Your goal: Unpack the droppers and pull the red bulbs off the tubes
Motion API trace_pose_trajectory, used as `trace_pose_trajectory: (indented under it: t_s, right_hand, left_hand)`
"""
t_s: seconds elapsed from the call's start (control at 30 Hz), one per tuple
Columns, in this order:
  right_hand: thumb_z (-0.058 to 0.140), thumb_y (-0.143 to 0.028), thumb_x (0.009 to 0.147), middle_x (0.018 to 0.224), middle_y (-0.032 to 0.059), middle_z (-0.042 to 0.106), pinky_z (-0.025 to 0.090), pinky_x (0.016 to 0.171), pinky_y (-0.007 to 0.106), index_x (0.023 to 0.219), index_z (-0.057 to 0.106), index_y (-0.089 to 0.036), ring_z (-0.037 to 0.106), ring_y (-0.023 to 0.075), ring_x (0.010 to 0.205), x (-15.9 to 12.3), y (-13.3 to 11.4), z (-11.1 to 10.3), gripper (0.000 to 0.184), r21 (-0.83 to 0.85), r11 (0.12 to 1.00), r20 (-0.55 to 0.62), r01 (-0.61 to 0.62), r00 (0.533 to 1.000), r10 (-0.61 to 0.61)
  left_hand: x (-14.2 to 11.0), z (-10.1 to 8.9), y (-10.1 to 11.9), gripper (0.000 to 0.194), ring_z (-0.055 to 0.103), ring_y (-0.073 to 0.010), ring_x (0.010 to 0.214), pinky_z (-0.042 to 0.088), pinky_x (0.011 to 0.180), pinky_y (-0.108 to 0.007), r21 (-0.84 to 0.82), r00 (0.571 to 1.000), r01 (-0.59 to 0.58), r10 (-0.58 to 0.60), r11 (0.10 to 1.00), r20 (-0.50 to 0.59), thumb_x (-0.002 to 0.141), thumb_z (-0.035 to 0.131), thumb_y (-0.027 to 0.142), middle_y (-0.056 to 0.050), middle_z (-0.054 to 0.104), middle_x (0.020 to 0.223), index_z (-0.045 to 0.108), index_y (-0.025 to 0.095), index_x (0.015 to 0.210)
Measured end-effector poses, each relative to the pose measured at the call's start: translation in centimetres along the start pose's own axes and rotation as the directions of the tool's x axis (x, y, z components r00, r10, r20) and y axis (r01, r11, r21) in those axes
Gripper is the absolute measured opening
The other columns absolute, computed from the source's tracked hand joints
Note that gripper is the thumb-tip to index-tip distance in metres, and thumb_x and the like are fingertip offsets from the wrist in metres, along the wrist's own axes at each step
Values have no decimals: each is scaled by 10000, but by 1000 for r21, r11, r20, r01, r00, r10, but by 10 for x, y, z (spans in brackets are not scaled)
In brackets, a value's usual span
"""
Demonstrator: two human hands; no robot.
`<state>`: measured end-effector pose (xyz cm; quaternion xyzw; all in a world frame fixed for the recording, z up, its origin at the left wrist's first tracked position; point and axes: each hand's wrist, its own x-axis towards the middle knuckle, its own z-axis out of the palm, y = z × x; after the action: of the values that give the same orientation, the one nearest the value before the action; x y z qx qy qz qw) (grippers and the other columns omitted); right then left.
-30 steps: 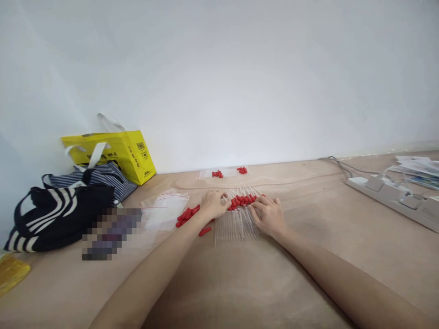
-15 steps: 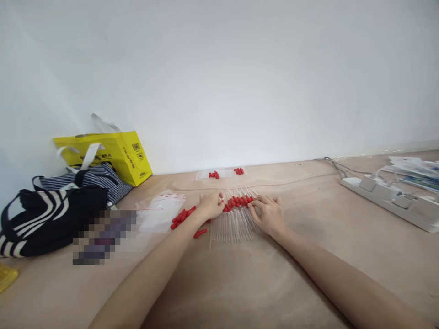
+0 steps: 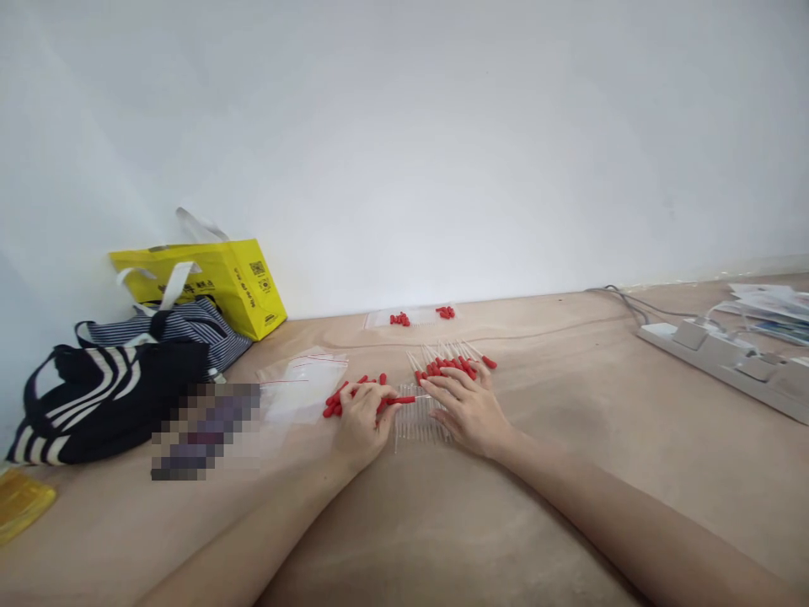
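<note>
Pinched in my left hand point(image 3: 366, 421) is a small red tip point(image 3: 404, 400), lying level and pointing right, with a thin pale stick at its end. My right hand point(image 3: 474, 413) has its fingers stretched and spread, reaching over the sticks close to that tip. Beyond it, several pale sticks with red tips point(image 3: 436, 368) fan away from me. Below and between my hands lies a row of thin pale sticks point(image 3: 417, 426), partly covered by my fingers. Loose red tips point(image 3: 334, 403) are heaped just left of my left hand.
Clear plastic bags point(image 3: 297, 392) lie at left. Near the wall, another bag point(image 3: 417, 318) has red pieces on it. A yellow bag point(image 3: 253, 295), striped bag point(image 3: 215, 333) and black bag point(image 3: 126, 405) stand left. A white power strip point(image 3: 726, 367) and papers point(image 3: 771, 299) lie right.
My left hand has drawn back and left, now pinching a red tip. The red tips between my hands now sit in a fan farther right, and my right hand has opened out and shifted slightly left.
</note>
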<state>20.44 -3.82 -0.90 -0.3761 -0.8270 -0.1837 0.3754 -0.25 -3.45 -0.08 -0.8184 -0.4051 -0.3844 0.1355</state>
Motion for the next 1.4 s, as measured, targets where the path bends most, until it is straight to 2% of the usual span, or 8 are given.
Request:
trace_pose_trajectory:
  t_s: [0.1, 0.23, 0.43, 0.6, 0.8, 1.23, 1.33, 1.4]
  right_hand:
    - [483, -297, 834, 837, 17, 666, 101, 960, 437, 1031, 573, -236, 506, 176, 945, 0, -2, 4, 225, 16, 1000, -28, -5, 1000, 6]
    - [489, -219, 826, 672, -17, 637, 134, 944, 412, 871, 615, -234, 509, 152, 853, -1, -5, 8, 135, -4, 999, -43, 32, 999, -33]
    - [460, -133, 803, 694, -14, 600, 120, 939, 440, 928, 593, -226, 469, 134, 754, -3, -11, 11, 204, -31, 997, -67, 66, 995, -67]
    - [483, -197, 810, 634, -25, 569, 135, 928, 438, 859, 602, -236, 444, 126, 711, -2, -12, 12, 134, -28, 998, -97, 60, 993, -62]
    - [468, -182, 810, 563, -41, 530, 148, 922, 435, 732, 591, -215, 431, 117, 685, -3, -11, 9, 149, -18, 992, -75, 122, 990, -123]
    - [435, -231, 842, 532, -49, 553, 140, 923, 412, 717, 608, -237, 454, 121, 694, 0, -10, -6, 214, 35, 990, -43, 135, 990, -134]
    - [432, -224, 838, 550, -44, 572, 151, 915, 416, 721, 618, -245, 469, 130, 717, -4, 1, -10, 221, 62, 991, -36, 122, 992, -120]
    - [416, -186, 832, 585, -32, 590, 174, 900, 417, 699, 623, -240, 481, 136, 728, -9, 16, -13, 252, 57, 998, -52, 34, 998, -31]
  left_hand:
    - [0, 2, 3, 51, 568, -161, 780, 289, 820, -351, -26, 998, -52, 51, 998, -29, 796, 489, 225, 4, 651, 770, 534, 209, 816]
    - [1, 0, 6, 69, 577, -153, 788, 299, 808, -338, -41, 995, -86, 84, 995, -52, 799, 486, 219, 6, 661, 766, 547, 203, 828]
    - [4, 0, 10, 154, 543, -185, 961, 249, 885, -393, 22, 989, -146, 146, 989, 9, 818, 485, 275, 1, 662, 953, 597, 254, 920]
    - [3, 1, 7, 168, 518, -197, 1012, 241, 909, -434, 82, 975, -219, 220, 972, -9, 837, 448, 250, 11, 647, 1017, 614, 261, 857]
    - [0, 1, 2, 147, 497, -213, 1045, 204, 955, -479, 168, 931, -362, 365, 917, 9, 787, 479, 194, 21, 636, 1033, 605, 240, 726]
    - [1, -8, 8, 223, 515, -204, 1019, 180, 979, -509, 205, 898, -440, 426, 874, 112, 743, 440, 123, 11, 647, 971, 610, 264, 771]
    - [-1, -13, 1, 219, 516, -200, 1016, 180, 981, -499, 210, 893, -450, 436, 868, 113, 747, 438, 117, 13, 648, 968, 603, 258, 780]
    - [-3, -19, -7, 201, 519, -203, 1004, 190, 972, -497, 235, 916, -401, 388, 885, 101, 754, 449, 121, 10, 648, 960, 600, 253, 765]
